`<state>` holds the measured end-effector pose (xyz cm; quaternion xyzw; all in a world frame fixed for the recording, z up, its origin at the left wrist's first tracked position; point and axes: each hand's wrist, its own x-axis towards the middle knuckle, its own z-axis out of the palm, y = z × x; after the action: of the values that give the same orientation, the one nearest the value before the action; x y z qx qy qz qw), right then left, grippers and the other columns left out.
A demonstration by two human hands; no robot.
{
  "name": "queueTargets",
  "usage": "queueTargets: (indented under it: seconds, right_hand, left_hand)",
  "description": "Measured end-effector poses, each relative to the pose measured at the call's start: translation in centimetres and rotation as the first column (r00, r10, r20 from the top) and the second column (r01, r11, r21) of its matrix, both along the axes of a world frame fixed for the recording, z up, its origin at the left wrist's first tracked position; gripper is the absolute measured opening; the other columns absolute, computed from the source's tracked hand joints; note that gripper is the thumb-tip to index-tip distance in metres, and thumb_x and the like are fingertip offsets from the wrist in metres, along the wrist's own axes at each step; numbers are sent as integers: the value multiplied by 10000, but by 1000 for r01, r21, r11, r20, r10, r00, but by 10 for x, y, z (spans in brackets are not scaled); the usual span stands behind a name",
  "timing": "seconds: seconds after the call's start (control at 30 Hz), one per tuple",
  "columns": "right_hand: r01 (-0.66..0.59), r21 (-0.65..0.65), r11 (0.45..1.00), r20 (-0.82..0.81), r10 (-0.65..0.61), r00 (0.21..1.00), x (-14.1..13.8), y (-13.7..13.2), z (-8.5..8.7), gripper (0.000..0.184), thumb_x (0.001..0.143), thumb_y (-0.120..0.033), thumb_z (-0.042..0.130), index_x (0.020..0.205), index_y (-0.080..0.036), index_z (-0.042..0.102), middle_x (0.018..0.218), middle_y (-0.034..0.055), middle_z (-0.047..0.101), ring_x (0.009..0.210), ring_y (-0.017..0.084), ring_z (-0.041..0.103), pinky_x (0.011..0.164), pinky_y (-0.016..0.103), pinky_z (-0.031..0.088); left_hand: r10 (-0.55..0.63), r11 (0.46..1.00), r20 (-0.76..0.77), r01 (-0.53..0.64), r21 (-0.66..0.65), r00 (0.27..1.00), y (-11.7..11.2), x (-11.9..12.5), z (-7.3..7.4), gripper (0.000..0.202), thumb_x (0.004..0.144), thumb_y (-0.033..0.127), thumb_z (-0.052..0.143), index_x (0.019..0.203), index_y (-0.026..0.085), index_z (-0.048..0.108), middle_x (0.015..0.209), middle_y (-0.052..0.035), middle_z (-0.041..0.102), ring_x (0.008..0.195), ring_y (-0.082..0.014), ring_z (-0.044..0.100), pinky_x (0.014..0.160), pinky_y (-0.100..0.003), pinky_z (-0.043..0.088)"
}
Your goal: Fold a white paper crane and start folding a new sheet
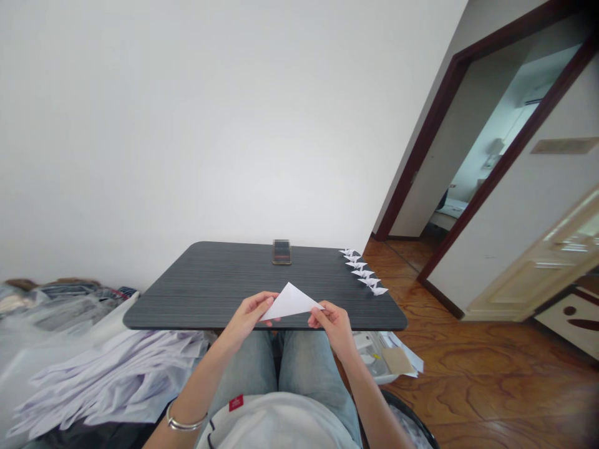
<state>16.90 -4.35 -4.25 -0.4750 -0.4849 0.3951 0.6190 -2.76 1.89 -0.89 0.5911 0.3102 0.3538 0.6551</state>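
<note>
A white paper folded into a triangle (291, 300) is held just above the near edge of the dark grey table (210, 287). My left hand (250, 313) pinches its left corner, fingers closed on the sheet. My right hand (330, 321) pinches the right corner the same way. A silver bangle sits on my left wrist. Several small white folded paper cranes (364, 272) stand in a row along the table's right edge.
A phone (281, 252) stands upright at the table's far edge by the white wall. Loose white paper sheets (112, 380) pile up to my left. A bin with paper scraps (388, 362) sits at my right, on wooden floor. An open doorway (468, 181) lies far right.
</note>
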Motion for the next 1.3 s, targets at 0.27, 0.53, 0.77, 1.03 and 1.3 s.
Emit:
queueTargets:
  seconds: [0.27, 0.53, 0.77, 1.03, 1.3]
  right_hand:
    - [3, 3, 1000, 25, -3, 1000, 1, 0, -1, 234, 747, -370, 592, 658, -153, 591, 535, 2, 611, 488, 106, 544, 506, 218, 433]
    - [4, -15, 1000, 10, -4, 1000, 2, 1, -1, 232, 737, -369, 601, 644, -156, 592, 531, -4, 611, 481, 101, 543, 508, 213, 434]
    - [-45, -37, 998, -3, 44, 999, -4, 1, 1, 301, 750, -443, 561, 825, -156, 607, 562, 6, 632, 497, 112, 573, 491, 205, 437]
    - [-160, -206, 965, -111, 139, 984, -10, 2, -2, 450, 727, -503, 540, 1013, -156, 538, 602, 14, 644, 495, 134, 602, 412, 185, 419]
    - [-234, -178, 956, -165, 206, 965, -17, 0, -3, 284, 673, -299, 601, 919, -159, 629, 609, 1, 658, 515, 137, 567, 457, 203, 403]
  left_hand:
    - [-42, 997, 32, 44, -67, 999, -3, 4, -3, 394, 746, 436, 555, 981, 122, 583, 718, -44, 627, 566, -129, 610, 444, -188, 453]
    - [-130, 989, 35, 132, -62, 991, -1, -4, -6, 450, 717, 341, 619, 1107, 148, 503, 802, -55, 634, 677, -153, 625, 566, -226, 483]
    - [-156, 984, -158, 168, 65, 975, 3, 6, -16, 438, 670, 350, 643, 1008, 88, 552, 659, -34, 612, 473, -84, 490, 409, -174, 345]
    - [197, 869, -263, -45, 492, 945, 1, 9, -22, 222, 729, 295, 545, 856, 128, 618, 684, -17, 591, 592, -135, 483, 537, -212, 349]
    - [139, 918, -174, -61, 391, 975, -2, 13, -21, 277, 730, 349, 544, 847, 111, 624, 723, -38, 616, 634, -156, 506, 569, -221, 367]
